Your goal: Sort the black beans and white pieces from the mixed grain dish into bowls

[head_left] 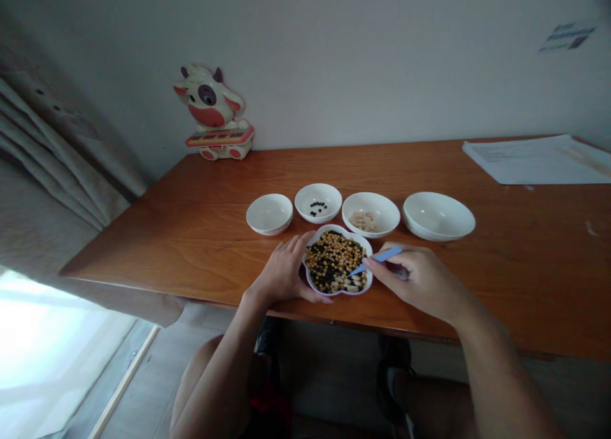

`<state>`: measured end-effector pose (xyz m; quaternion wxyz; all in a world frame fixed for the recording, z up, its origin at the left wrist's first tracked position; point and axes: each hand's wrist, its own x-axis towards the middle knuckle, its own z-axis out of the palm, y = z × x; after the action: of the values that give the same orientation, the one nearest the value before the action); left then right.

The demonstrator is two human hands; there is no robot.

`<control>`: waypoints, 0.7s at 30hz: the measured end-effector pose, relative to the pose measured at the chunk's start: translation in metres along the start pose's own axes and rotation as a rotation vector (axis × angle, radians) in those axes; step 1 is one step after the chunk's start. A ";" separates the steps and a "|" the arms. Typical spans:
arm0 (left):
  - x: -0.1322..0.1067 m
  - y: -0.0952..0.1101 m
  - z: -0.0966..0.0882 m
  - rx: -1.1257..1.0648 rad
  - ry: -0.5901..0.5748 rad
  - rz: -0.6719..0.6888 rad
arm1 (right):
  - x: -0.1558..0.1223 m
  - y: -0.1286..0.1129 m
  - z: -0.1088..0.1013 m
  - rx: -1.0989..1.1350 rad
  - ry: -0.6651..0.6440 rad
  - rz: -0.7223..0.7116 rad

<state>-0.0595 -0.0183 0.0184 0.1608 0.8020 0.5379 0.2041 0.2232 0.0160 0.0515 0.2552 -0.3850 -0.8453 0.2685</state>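
A flower-shaped white bowl (363, 242) near the table's front edge holds mixed yellow, black and pale beans. My left hand (284, 273) cups its left side, fingers curved around the rim. My right hand (422, 280) pinches blue tweezers (377, 259), whose tips reach into the beans at the bowl's right side. Behind it stand four white bowls in a row: an empty one (269, 213), one with a few black beans (317, 202), one with pale beans (371, 213), and a larger empty one (438, 216).
The wooden table (191, 235) stands against a white wall. A cow-shaped toy keyboard (214, 114) sits at the back left. Papers (539, 159) lie at the back right. A curtain (52, 153) hangs at the left. My knees show below the table edge.
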 end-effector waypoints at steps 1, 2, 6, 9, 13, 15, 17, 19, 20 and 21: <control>0.000 0.000 0.000 0.000 0.001 0.000 | -0.001 0.000 -0.001 -0.012 0.001 -0.004; 0.000 0.001 -0.001 -0.001 0.001 0.000 | -0.001 0.000 -0.002 -0.024 0.003 -0.009; 0.000 0.001 -0.001 -0.005 -0.003 -0.002 | -0.002 -0.003 -0.002 -0.051 0.026 -0.042; 0.000 0.000 -0.001 -0.002 0.001 0.004 | 0.000 -0.006 0.001 -0.054 0.016 -0.067; 0.000 -0.002 0.000 0.009 0.018 0.028 | 0.000 -0.008 0.005 -0.065 0.015 -0.074; 0.000 -0.002 0.000 0.007 0.023 0.033 | 0.000 -0.008 0.006 -0.062 0.019 -0.069; 0.001 -0.002 0.001 0.001 0.028 0.040 | 0.000 -0.008 0.006 -0.057 0.020 -0.072; 0.001 -0.003 0.001 -0.006 0.030 0.047 | 0.001 -0.009 0.006 -0.052 0.030 -0.082; 0.000 -0.003 0.001 -0.007 0.031 0.046 | 0.001 -0.009 0.007 -0.050 0.036 -0.089; 0.000 -0.003 0.001 -0.006 0.030 0.041 | 0.001 -0.009 0.007 -0.049 0.040 -0.096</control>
<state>-0.0610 -0.0171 0.0158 0.1508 0.8092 0.5231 0.2209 0.2134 0.0102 0.0523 0.2751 -0.3556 -0.8638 0.2275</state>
